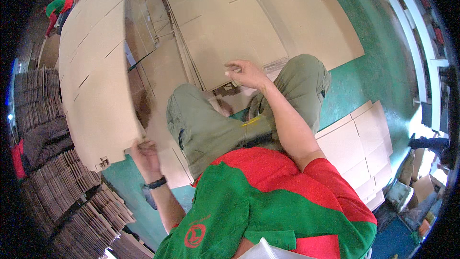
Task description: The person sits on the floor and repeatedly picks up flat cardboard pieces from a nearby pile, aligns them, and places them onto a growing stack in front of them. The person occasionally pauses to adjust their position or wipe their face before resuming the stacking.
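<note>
A long, slotted cardboard sheet (100, 86) stands tilted on my left. My left hand (146, 156), with a dark band at the wrist, is closed on its near corner; some fingertips are hidden. In front of me, flat cardboard sheets (225, 29) with cut slots lie in layers on the floor. Over their near edge hovers my right hand (248, 74), its fingers loosely bent and the thumb apart. A pale spot shows by those fingertips, too small to make out. My bent knees are close behind the sheets.
Tall stacks of bundled cardboard (52, 187) stand at the left, a dark garment (48, 139) on them. More flat cardboard (357, 148) lies right on the green floor (383, 86). A person in red and green (58, 7) is at the far left. White rails (433, 91) run along the right.
</note>
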`<state>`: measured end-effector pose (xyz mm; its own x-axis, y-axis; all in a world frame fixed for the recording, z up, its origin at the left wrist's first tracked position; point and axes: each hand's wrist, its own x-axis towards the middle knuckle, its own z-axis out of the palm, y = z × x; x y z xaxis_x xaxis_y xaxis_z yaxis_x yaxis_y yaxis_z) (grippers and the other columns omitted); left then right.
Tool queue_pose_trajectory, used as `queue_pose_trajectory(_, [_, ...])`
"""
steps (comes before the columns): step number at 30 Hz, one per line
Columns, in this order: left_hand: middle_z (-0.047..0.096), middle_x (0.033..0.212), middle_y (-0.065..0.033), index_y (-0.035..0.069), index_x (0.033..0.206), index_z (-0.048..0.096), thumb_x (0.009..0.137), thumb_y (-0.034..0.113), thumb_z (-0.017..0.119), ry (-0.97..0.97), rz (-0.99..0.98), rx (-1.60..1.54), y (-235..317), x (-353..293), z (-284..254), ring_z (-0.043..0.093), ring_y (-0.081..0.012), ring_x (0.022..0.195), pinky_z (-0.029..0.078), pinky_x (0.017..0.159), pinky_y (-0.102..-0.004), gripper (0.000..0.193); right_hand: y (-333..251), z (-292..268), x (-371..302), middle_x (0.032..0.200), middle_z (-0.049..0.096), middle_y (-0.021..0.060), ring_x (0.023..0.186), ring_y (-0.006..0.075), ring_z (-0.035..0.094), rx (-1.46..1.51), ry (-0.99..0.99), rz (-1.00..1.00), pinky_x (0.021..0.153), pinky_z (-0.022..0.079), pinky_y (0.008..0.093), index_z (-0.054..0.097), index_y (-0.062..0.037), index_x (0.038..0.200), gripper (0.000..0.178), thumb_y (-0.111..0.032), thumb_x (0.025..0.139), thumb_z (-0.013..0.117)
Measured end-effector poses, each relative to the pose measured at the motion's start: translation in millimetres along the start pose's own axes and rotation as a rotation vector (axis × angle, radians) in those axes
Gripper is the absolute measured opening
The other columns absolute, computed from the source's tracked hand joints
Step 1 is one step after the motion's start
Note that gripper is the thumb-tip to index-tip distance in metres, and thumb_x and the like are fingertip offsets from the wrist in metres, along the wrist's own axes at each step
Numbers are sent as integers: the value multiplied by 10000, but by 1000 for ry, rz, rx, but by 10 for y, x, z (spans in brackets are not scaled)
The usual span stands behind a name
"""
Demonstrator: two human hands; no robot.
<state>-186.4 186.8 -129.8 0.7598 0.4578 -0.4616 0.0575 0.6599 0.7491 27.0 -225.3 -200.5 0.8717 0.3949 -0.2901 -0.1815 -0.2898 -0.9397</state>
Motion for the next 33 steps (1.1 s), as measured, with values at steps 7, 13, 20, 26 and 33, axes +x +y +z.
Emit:
queue_pose_trajectory(7, [661,1059,-77,77,1134,591,1029,316,509,-432,-431,34,-1341,-207,1517,618,-182,880,499,745,-313,273,-195,94,-191,1071,654,47,850,115,617,749,-358,80,690,517,256,505,-84,1391,576,-403,936,657])
queue_pose_trajectory(13, [681,1046,-46,66,1161,604,1017,352,538,-482,-519,194,-1937,-93,2272,616,-148,830,508,667,-296,326,-129,74,-150,1080,658,71,870,126,617,631,-40,78,703,537,295,563,1,1267,389,-221,950,604])
queue_pose_trajectory(20, [725,866,-53,13,1076,692,975,274,617,-502,222,994,-1449,248,1974,657,-122,713,511,631,-270,290,75,-182,-38,956,656,70,752,167,636,674,385,226,573,543,293,606,-11,1154,256,-178,972,540])
queue_pose_trajectory(26, [700,1016,-249,-50,1144,648,925,337,614,0,642,1570,-942,1165,1059,661,-397,976,500,895,-459,445,60,-275,-13,883,635,65,709,170,630,743,600,232,568,537,301,596,-30,1094,242,-238,990,531])
queue_pose_trajectory(33, [712,888,-192,-75,1215,590,925,341,624,-7,153,1340,-1017,1287,1080,701,-273,703,549,663,-379,508,103,-349,-22,987,624,76,767,181,639,856,754,162,604,540,311,571,-35,1137,267,-263,1004,530])
